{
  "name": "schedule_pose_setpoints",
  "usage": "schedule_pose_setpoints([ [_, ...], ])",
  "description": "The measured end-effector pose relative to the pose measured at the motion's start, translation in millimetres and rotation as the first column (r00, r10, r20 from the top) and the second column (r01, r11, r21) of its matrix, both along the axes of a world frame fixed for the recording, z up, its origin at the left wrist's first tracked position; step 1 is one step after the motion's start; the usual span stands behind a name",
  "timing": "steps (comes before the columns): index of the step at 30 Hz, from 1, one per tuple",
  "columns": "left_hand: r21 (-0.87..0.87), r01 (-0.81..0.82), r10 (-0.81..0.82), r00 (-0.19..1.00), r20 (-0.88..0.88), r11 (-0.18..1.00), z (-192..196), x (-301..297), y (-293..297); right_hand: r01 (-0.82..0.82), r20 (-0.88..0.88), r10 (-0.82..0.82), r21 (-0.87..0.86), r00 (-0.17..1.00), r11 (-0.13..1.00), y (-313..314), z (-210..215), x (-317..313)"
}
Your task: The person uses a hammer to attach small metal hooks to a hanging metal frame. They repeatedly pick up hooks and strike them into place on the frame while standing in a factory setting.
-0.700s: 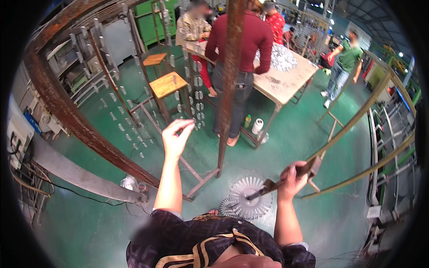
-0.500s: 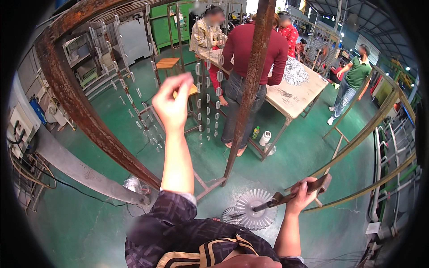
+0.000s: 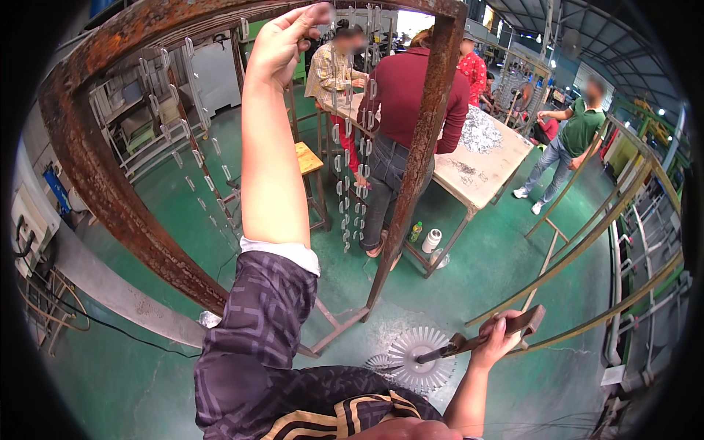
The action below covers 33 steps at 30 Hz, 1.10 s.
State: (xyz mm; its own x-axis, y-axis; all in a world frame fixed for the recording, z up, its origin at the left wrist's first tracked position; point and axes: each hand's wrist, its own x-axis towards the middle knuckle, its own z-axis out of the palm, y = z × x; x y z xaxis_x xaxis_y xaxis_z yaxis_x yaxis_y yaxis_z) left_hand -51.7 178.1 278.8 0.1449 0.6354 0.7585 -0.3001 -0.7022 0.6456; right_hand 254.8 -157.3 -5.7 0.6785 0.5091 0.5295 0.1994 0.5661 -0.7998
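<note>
My left hand (image 3: 284,45) is raised to the top of a rusty metal frame (image 3: 117,187), thumb and fingers pinched together. What the pinch holds, if anything, I cannot make out. Strands of small shiny metal links (image 3: 346,165) hang just to the right of that hand and arm. Low on the right, my right hand (image 3: 496,342) is wrapped round a rusty metal bar (image 3: 529,321). A dark rod runs from the bar toward a round fan of flat metal strips (image 3: 411,372) below.
More link strands (image 3: 192,147) hang at the left. Beyond the frame, people stand round a table (image 3: 473,180) with a heap of metal pieces. A wooden stool (image 3: 308,158) stands behind my left arm. Curved yellowish rails (image 3: 579,260) rise at the right, and a thick grey pipe (image 3: 121,290) crosses the lower left.
My left arm has reached farther up and away, bringing the pinched hand to the frame's top. The right hand keeps its grip on the bar. The person in green has shifted slightly left.
</note>
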Motion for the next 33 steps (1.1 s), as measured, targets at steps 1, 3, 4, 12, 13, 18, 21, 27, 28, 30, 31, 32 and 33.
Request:
schedule_pose_setpoints([
  [1, -0.034, 0.046, -0.046, 0.999, 0.002, 0.998, 0.5, 1.9, 2.2, -0.003, -0.003, 0.003, 0.001, 1.0, 1.0, 1.7, -3.2, 2.6],
  [3, -0.039, 0.206, -0.207, 0.978, -0.026, 0.978, 3.4, 0.5, 6.9, -0.012, -0.001, 0.012, -0.001, 1.0, 1.0, 4.3, -8.1, 6.9],
  [4, -0.042, 0.284, -0.285, 0.958, -0.04, 0.958, 4.6, -1.5, 8.5, -0.019, 0.005, 0.019, -0.004, 1.0, 1.0, 5.4, -9.9, 8.9],
  [12, -0.126, 0.412, -0.42, 0.906, -0.048, 0.902, 7.6, -11.3, 31.8, 0.022, 0.075, -0.02, -0.03, 0.997, 0.999, 12.1, -23.0, 14.6],
  [13, -0.13, 0.395, -0.399, 0.917, -0.004, 0.909, 6.3, -5.8, 32.2, 0.019, 0.075, -0.017, -0.025, 0.997, 1.0, 12.4, -20.6, 13.6],
  [18, -0.029, 0.463, -0.461, 0.886, 0.055, 0.886, 16.1, -12.1, 43.1, -0.03, 0.011, 0.031, -0.052, 0.999, 0.998, 5.9, -11.2, 4.9],
  [21, -0.062, 0.347, -0.334, 0.929, 0.16, 0.936, 18.3, -10.8, 48.4, -0.022, 0.005, 0.022, -0.043, 1.0, 0.999, 1.7, -9.1, 0.4],
  [27, 0.002, 0.215, -0.212, 0.959, 0.186, 0.977, 13.2, 2.6, 37.1, -0.019, 0.037, 0.021, -0.038, 0.999, 0.999, -4.0, -11.4, 1.8],
  [28, 0.01, 0.184, -0.183, 0.965, 0.189, 0.983, 11.1, 6.0, 33.2, -0.02, 0.041, 0.021, -0.038, 0.999, 0.999, -4.8, -12.3, 2.8],
  [30, 0.008, 0.114, -0.114, 0.983, 0.14, 0.993, 11.9, 7.2, 34.8, -0.027, 0.025, 0.028, -0.038, 0.999, 0.999, -6.2, -14.0, 3.5],
  [31, 0.008, 0.079, -0.08, 0.99, 0.116, 0.997, 12.0, 7.4, 34.8, -0.03, 0.017, 0.031, -0.038, 0.999, 0.999, -6.8, -14.5, 3.6],
  [32, 0.018, 0.072, -0.073, 0.991, 0.112, 0.997, 11.1, 7.1, 33.8, -0.032, 0.016, 0.033, -0.042, 0.999, 0.999, -7.3, -15.0, 3.9],
  [33, 0.027, 0.065, -0.068, 0.992, 0.105, 0.998, 10.6, 8.2, 30.4, -0.033, 0.014, 0.033, -0.047, 0.999, 0.998, -8.0, -16.1, 4.1],
])
